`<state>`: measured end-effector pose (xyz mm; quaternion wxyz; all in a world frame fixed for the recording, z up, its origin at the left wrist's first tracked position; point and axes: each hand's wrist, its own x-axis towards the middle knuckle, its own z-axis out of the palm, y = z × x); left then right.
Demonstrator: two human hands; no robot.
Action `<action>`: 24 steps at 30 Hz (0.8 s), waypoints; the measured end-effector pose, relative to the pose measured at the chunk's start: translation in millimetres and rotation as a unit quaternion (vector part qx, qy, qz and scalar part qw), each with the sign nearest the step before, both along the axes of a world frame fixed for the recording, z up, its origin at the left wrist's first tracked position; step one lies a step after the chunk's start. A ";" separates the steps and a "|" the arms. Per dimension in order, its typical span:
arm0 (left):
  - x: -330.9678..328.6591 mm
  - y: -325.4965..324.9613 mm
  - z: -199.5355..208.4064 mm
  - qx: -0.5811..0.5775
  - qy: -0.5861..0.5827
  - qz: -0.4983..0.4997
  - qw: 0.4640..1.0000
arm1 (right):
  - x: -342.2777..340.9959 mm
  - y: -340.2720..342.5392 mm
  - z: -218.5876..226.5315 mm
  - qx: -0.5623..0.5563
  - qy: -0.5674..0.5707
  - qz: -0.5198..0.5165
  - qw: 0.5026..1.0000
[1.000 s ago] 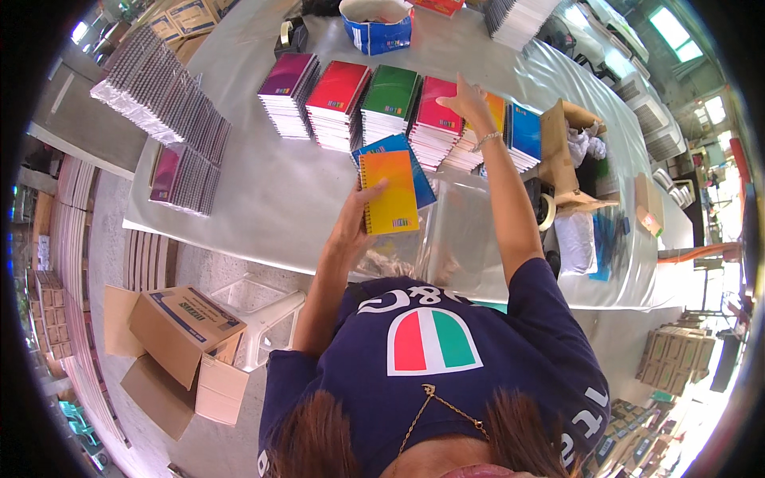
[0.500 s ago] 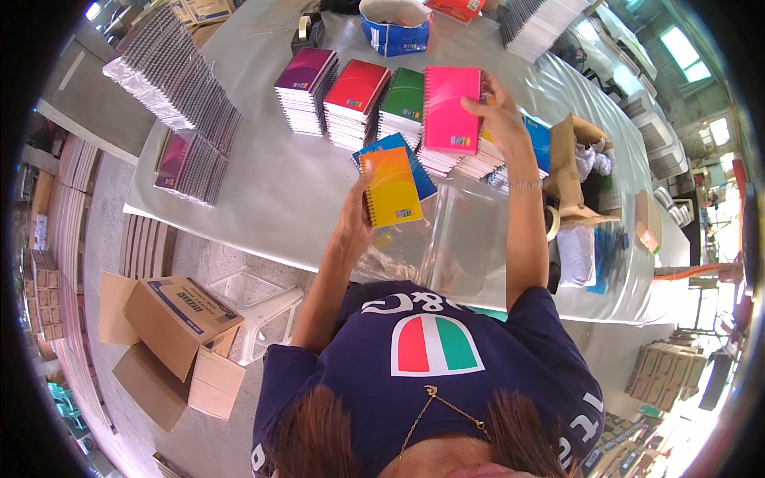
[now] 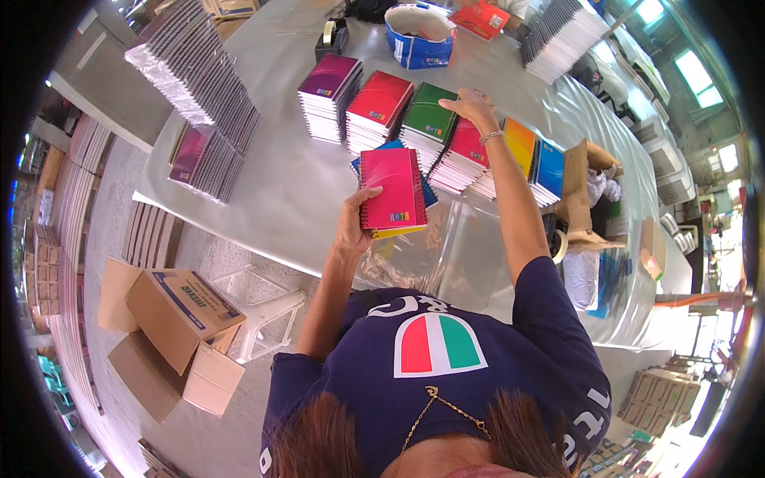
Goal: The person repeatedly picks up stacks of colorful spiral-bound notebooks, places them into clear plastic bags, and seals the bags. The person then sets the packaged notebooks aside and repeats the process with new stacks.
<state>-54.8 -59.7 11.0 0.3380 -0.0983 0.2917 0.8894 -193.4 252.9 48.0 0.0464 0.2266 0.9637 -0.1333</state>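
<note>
My left hand (image 3: 356, 219) is closed on a small fan of spiral notebooks. Uppermost is a pink notebook (image 3: 390, 185), with the edge of a yellow notebook (image 3: 401, 233) below it and a blue notebook (image 3: 429, 191) jutting out behind. Farther forward, my right hand (image 3: 476, 110) grips the right edge of the green notebook (image 3: 430, 110) on top of its pile, thumb over the cover. Its other fingertips are partly hidden. The piles stand in a row: purple (image 3: 331, 76), red (image 3: 379, 95), green, pink (image 3: 468, 143), yellow (image 3: 519, 143) and blue (image 3: 548, 167).
Tall notebook stacks (image 3: 195, 88) stand at the table's left. A tape dispenser (image 3: 331, 38) and a blue-and-white bag (image 3: 420, 40) are at the back. An open carton (image 3: 578, 191) and a tape roll (image 3: 558, 243) sit right; a cardboard box (image 3: 179, 311) and white stool (image 3: 263, 311) are lower left.
The pink notebook has passed from my right hand onto the yellow and blue ones in my left. My right hand has moved left to the green pile. The view has shifted slightly.
</note>
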 end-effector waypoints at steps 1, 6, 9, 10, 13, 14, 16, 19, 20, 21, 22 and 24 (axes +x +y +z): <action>-2.4 -1.5 0.3 -0.013 -0.005 0.008 1.000 | -2.7 0.3 -1.3 0.008 0.011 -0.001 1.000; -9.7 -2.2 -8.7 -0.026 0.017 0.044 0.999 | -1.5 -0.4 -12.0 0.086 0.085 0.040 0.992; -11.2 -1.9 -6.3 -0.019 0.015 0.046 0.999 | 0.3 -6.6 -9.6 0.132 0.092 0.054 0.986; -11.0 -1.0 -3.9 -0.017 0.014 0.046 0.999 | 0.9 -10.1 -6.3 0.122 0.094 0.060 0.986; -11.3 0.4 -3.5 -0.013 0.016 0.050 0.999 | 2.0 -16.3 -0.7 0.096 0.122 0.061 0.986; -10.6 0.9 -5.2 -0.012 0.016 0.053 0.998 | 3.6 -19.1 -3.0 0.090 0.142 0.052 0.984; -11.4 1.5 -6.7 -0.016 0.014 0.058 0.998 | 5.6 -20.5 -4.0 0.060 0.177 0.035 0.982; -10.3 0.8 -7.3 -0.006 0.014 0.064 0.998 | 10.2 -26.5 -4.0 0.019 0.235 0.024 0.972; -10.1 1.5 -7.0 0.001 0.016 0.064 0.998 | 11.7 -28.2 -5.8 0.030 0.264 0.027 0.964; -10.3 1.9 -7.3 0.001 0.014 0.062 0.998 | 12.9 -28.6 -6.4 0.040 0.294 0.030 0.955; -10.9 2.1 -8.0 0.000 0.012 0.059 0.998 | 13.7 -24.9 -3.7 -0.005 0.318 0.041 0.947; -10.4 1.2 -9.3 0.004 0.010 0.060 0.998 | 13.5 -18.6 9.6 -0.097 0.363 0.068 0.924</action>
